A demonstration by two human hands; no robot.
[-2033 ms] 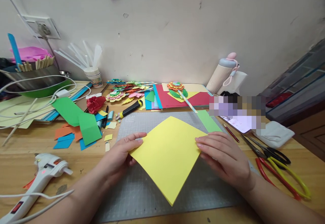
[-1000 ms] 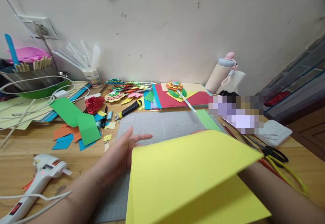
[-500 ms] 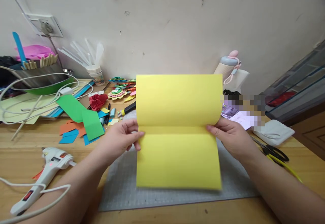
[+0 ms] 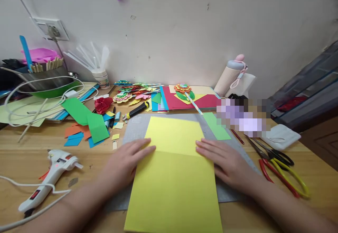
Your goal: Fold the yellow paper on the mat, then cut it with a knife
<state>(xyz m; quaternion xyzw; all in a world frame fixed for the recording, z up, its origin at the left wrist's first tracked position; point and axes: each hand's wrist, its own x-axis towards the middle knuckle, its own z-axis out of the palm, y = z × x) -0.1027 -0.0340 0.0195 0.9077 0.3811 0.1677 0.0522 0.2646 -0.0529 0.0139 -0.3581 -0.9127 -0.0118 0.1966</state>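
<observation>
Lying lower now: yellow paper (image 4: 179,183) (creased).

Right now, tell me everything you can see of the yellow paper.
The yellow paper is plain, smooth-looking and rectangular, with a faint crease running across its upper part. It lies opened out over the gray mat, its near end reaching past the mat's edge. The left hand and right hand touch its side edges.
</observation>
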